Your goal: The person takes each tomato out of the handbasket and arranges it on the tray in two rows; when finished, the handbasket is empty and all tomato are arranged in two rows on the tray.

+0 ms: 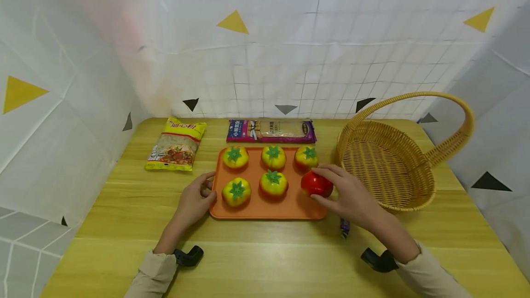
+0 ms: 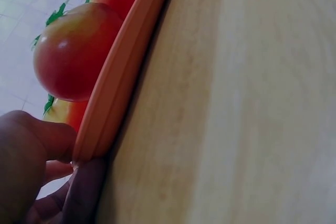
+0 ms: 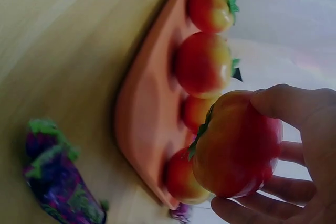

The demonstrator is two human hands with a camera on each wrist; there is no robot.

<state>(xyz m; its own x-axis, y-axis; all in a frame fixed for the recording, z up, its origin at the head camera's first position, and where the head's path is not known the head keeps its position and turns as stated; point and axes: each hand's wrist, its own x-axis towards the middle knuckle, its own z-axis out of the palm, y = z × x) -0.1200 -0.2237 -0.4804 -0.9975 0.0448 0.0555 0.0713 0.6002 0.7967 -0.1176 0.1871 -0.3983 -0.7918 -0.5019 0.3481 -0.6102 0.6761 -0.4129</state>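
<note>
My right hand (image 1: 352,197) holds a red and yellow tomato (image 3: 236,145) between thumb and fingers over the front right of the orange tray (image 1: 256,213). It is turned over, its red underside up and green leaves facing down. My left hand (image 1: 196,201) grips the tray's left edge, thumb and fingers pinching the rim (image 2: 113,87). Several similar tomatoes sit on the tray with green leaves up, in a back row (image 1: 235,157) and a front row (image 1: 237,192).
A wicker basket (image 1: 385,174) with a tall handle stands right of the tray. A purple noodle packet (image 1: 271,131) lies behind it, and a yellow food bag (image 1: 177,145) back left. A small purple wrapped item (image 3: 60,174) lies on the table near my right hand.
</note>
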